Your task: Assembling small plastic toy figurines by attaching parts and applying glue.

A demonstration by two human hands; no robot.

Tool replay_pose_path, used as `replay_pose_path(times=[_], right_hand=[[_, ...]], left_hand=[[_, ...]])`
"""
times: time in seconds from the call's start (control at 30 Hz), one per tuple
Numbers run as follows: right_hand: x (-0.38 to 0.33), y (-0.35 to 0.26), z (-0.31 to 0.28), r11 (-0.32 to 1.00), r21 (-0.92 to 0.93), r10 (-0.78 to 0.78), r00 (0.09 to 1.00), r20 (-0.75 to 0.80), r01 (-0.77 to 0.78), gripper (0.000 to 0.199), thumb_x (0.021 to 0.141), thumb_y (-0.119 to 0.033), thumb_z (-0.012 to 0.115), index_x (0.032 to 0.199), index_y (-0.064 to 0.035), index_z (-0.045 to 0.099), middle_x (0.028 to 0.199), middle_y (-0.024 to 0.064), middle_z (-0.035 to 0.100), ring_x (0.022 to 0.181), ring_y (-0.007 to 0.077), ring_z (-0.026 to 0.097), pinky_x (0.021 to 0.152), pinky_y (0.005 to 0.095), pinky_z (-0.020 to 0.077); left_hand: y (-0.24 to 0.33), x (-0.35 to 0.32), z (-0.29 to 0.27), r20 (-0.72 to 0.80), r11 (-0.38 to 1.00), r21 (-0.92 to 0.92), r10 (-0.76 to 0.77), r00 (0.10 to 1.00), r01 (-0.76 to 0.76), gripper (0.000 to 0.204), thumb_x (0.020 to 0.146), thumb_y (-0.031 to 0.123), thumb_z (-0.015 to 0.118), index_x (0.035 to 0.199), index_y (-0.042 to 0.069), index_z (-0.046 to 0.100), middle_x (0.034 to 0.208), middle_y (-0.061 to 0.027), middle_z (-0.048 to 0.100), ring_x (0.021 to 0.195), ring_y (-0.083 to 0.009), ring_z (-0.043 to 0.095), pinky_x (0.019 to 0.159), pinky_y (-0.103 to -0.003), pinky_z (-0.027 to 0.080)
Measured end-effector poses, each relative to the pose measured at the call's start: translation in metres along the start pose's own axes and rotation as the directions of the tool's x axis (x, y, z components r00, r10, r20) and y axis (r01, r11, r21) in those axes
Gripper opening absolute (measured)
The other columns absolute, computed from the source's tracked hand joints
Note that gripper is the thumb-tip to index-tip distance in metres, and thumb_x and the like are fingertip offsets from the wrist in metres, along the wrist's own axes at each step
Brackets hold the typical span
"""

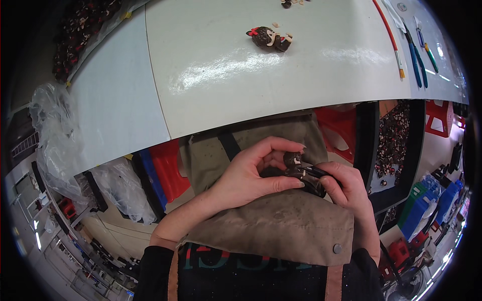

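Above my lap, my left hand [261,168] pinches a small dark-brown figurine [292,160] with a pale face between thumb and fingers. My right hand [346,183] is closed around a dark tool with slim black handles [315,173]. Its tip meets the figurine near the left thumb. The fingers partly cover the tool, so its exact kind cannot be made out. On the table [201,95] beyond my hands lies another brown-haired figurine [264,37] with a red bow, beside small pale bits. A brown apron [281,226] spreads beneath both hands.
A red-handled brush [389,35], blue-handled pliers [415,62] and a green-and-yellow tool [430,56] lie at the table's right. Small brown pieces fill a black-rimmed tray [392,140] below right and a heap [85,35] at far left. Plastic bags [55,130] hang off the left edge.
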State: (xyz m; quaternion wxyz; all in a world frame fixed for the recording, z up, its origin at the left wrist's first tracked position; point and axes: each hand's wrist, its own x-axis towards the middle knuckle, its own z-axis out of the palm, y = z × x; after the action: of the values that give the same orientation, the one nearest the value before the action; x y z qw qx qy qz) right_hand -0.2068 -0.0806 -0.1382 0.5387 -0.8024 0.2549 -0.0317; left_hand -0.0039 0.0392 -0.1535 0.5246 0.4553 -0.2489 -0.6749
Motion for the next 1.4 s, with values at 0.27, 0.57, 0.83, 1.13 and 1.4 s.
replay_pose_path(times=[0.27,0.57,0.83,1.13,1.4], right_hand=[[0.0,0.003,-0.001,0.999,-0.042,-0.03,1.0,0.0,0.03,0.019,0.084,-0.012,0.057,0.099,0.0006,0.059,0.081,0.0118,0.063,0.068,0.0267,0.062,0.06,0.0305,0.0478],[-0.004,-0.007,-0.014,0.911,0.223,0.306,0.931,0.2,-0.348,0.018,0.087,-0.013,0.055,0.1,-0.0013,0.061,0.082,0.0128,0.062,0.072,0.024,0.06,0.065,0.0304,0.046],[0.002,0.003,-0.026,0.83,0.508,0.24,0.97,0.047,-0.23,0.018,0.089,-0.016,0.054,0.099,-0.0024,0.058,0.073,0.0015,0.055,0.065,0.008,0.05,0.058,0.0241,0.0409],[0.011,0.0,-0.012,0.836,0.548,0.121,0.961,-0.247,0.036,0.026,0.081,-0.016,0.068,0.098,-0.0024,0.054,0.08,0.0017,0.06,0.074,0.0058,0.053,0.064,0.0232,0.044],[0.016,0.001,-0.004,0.777,0.629,0.166,0.972,-0.166,-0.025,0.024,0.081,-0.017,0.069,0.094,-0.0014,0.056,0.083,0.0014,0.061,0.078,0.0044,0.055,0.07,0.0214,0.0446]], left_hand=[[-0.003,0.001,0.002,-0.021,0.999,-0.004,0.039,0.999,-0.039,0.05,0.077,0.004,0.071,0.12,0.004,0.048,0.114,-0.0036,0.054,0.093,-0.0084,0.056,0.085,-0.025,0.046],[0.003,0.01,0.005,0.057,1.0,0.007,-0.008,0.998,0.007,0.05,0.073,-0.008,0.069,0.118,0.002,0.048,0.122,-0.0124,0.05,0.106,-0.0145,0.053,0.092,-0.029,0.045],[0.003,0.016,0.017,-0.044,0.998,-0.06,0.0,0.999,-0.002,0.056,0.077,-0.007,0.065,0.128,0.002,0.042,0.12,-0.0094,0.05,0.098,-0.0114,0.054,0.087,-0.026,0.044],[0.005,0.033,0.043,-0.067,0.84,0.509,0.257,0.964,-0.188,0.053,0.069,-0.003,0.073,0.116,0.003,0.051,0.11,-0.0089,0.05,0.093,-0.0138,0.054,0.076,-0.023,0.045],[0.012,0.033,0.047,-0.052,0.592,0.766,0.444,0.894,-0.25,0.044,0.067,0.0,0.075,0.105,0.004,0.055,0.107,-0.0102,0.05,0.087,-0.0154,0.053,0.07,-0.024,0.046]])
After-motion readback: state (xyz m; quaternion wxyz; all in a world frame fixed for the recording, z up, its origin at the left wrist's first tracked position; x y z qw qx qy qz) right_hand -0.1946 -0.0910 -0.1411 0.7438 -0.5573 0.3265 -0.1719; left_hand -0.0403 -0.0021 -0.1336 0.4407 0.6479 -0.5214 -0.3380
